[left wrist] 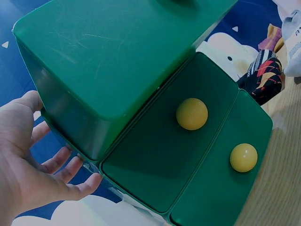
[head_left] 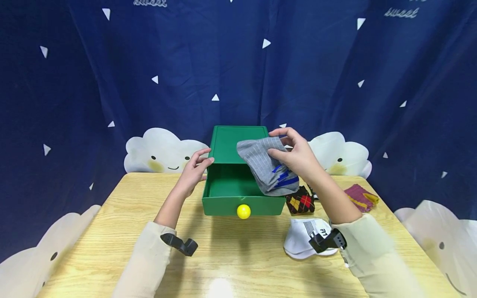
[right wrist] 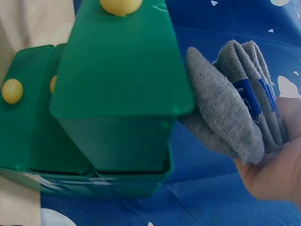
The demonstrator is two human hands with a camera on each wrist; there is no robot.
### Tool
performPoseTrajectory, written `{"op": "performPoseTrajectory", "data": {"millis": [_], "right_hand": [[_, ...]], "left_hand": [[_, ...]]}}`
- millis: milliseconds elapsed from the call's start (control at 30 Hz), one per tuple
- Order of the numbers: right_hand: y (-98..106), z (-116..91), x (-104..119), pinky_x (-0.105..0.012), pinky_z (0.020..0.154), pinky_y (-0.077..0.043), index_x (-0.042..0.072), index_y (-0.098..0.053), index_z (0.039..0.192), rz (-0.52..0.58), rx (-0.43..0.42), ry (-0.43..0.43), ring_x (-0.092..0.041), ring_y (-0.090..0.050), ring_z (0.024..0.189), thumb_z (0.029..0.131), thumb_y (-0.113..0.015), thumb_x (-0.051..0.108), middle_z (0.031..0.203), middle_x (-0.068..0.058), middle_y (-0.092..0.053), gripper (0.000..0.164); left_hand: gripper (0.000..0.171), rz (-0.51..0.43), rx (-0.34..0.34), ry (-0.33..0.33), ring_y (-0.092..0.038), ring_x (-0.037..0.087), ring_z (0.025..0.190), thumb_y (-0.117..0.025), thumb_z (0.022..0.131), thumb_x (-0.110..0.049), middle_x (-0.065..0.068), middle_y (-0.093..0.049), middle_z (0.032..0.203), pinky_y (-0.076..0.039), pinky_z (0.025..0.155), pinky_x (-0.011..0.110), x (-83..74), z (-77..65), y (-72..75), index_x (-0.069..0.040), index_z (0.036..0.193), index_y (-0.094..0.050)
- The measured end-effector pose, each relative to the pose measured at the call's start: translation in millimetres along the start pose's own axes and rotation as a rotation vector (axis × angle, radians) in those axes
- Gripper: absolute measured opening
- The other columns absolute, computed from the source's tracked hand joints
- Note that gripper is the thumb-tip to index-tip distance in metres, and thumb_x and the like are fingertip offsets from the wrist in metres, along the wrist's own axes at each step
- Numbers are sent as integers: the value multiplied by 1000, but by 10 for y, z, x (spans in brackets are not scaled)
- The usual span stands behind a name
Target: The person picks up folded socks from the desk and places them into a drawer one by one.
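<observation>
A green drawer cabinet [head_left: 238, 142] stands on the table, its top drawer [head_left: 223, 205] pulled out by a yellow knob side facing me. My right hand [head_left: 298, 155] holds a folded pair of grey socks [head_left: 262, 163] with blue stripes, over the drawer's right side. In the right wrist view the grey socks [right wrist: 218, 101] are beside the drawer's corner, gripped from below. At the cabinet's left side is my left hand [head_left: 191, 171], fingertips at its edge. The left wrist view shows this hand [left wrist: 42, 165] with loosely bent fingers. Two lower drawers [left wrist: 155, 174] are closed.
Dark argyle socks [head_left: 300, 201] lie right of the cabinet. White socks with black markings [head_left: 301, 240] are nearer, partly behind my right wrist strap. Maroon and yellow socks [head_left: 360, 197] lie at the table's right edge. A blue curtain [head_left: 179, 82] hangs behind.
</observation>
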State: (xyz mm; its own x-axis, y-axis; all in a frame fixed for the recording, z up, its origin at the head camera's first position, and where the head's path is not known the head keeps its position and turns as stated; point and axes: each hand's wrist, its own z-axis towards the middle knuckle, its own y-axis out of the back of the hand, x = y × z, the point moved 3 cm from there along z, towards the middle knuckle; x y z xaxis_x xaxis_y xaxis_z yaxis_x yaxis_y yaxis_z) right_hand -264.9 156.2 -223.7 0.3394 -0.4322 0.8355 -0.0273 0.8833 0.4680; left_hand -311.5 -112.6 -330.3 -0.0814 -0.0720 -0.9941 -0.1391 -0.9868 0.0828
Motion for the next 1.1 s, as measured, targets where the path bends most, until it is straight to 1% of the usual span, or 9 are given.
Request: {"op": "performPoseTrajectory", "data": {"millis": [167,333,467,600,767,867,1000,1100], "right_hand": [[-160,54,-75,-25,71,-47,10,-51,122,10,12,44,-20,-55,85,84,-65,8,107,-15,-59,40],[-300,78,-127,-30,77,-45,7,-53,119,25,45,103,-23,-54,98,83,-66,6,119,-14,-58,39],[-412,92,-169,-32,80,-44,7,-53,120,11,101,132,-24,-54,104,84,-65,6,122,-12,-56,38],[-518,103,-184,-33,78,-46,7,-52,122,4,164,152,-24,-55,99,86,-64,7,117,-11,-56,38],[-613,130,-208,-32,70,-44,9,-52,124,-35,207,172,-22,-54,84,87,-64,9,109,-10,-57,39],[-652,154,-225,-31,70,-44,9,-51,125,-51,227,180,-20,-54,84,87,-64,10,110,-10,-57,40],[-670,179,-221,-31,71,-45,7,-52,125,-50,222,187,-20,-55,87,87,-64,9,113,-10,-56,41],[-669,187,-215,-32,71,-44,9,-51,126,-70,204,183,-23,-56,87,87,-64,9,114,-10,-56,41]], "left_hand": [[49,6,-2,-3,-36,32,132,-49,96,-32,17,-33,139,-35,103,57,27,3,8,-24,142,-36],[49,3,0,-2,-36,32,132,-49,96,-33,17,-33,140,-35,104,57,36,7,9,-24,142,-35],[49,2,0,0,-36,32,132,-49,96,-33,16,-34,139,-35,104,56,34,2,11,-24,142,-35],[49,2,1,-1,-36,32,132,-48,96,-32,17,-34,139,-35,104,57,37,5,15,-24,143,-35],[49,2,-2,-3,-35,31,133,-48,96,-33,17,-33,139,-34,104,57,41,6,20,-24,143,-35],[49,5,-5,-4,-35,30,134,-48,96,-33,17,-33,139,-34,104,57,38,0,20,-24,143,-35],[49,5,-4,-5,-36,30,134,-48,96,-32,17,-33,139,-34,104,57,31,-3,15,-24,142,-35],[49,4,-1,-6,-36,30,133,-48,96,-33,17,-33,139,-34,104,57,28,1,9,-24,142,-35]]}}
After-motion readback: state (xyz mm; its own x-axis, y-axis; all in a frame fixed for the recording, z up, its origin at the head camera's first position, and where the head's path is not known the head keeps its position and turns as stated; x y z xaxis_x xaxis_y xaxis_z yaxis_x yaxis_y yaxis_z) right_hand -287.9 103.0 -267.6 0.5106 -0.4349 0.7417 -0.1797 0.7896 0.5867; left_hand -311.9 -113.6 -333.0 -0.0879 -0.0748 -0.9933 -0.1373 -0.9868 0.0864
